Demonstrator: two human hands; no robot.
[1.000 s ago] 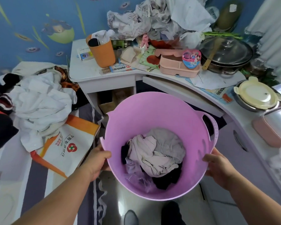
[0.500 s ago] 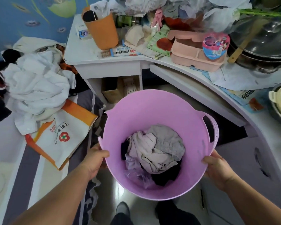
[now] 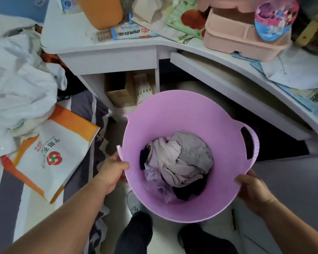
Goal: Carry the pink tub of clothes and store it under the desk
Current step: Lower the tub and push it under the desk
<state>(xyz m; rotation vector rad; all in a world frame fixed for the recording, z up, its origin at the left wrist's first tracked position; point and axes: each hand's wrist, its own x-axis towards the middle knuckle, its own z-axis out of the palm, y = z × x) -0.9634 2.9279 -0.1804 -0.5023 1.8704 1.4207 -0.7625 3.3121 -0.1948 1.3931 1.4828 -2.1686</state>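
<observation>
Holding tub [image 3: 189, 114] of clothes [image 3: 180, 162] above floor, just short of desk [image 3: 106, 50] edge; dark gap under desk lying open beyond. Gripping tub rim between left hand [image 3: 112, 167] and right hand [image 3: 253, 191], opposite sides.

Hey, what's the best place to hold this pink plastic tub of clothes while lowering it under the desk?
Probably the rim of the pink plastic tub, one hand on each side, as now: left hand and right hand grip opposite edges. Its round, soft wall offers little else; the cut-out handle also suits fingers.
</observation>
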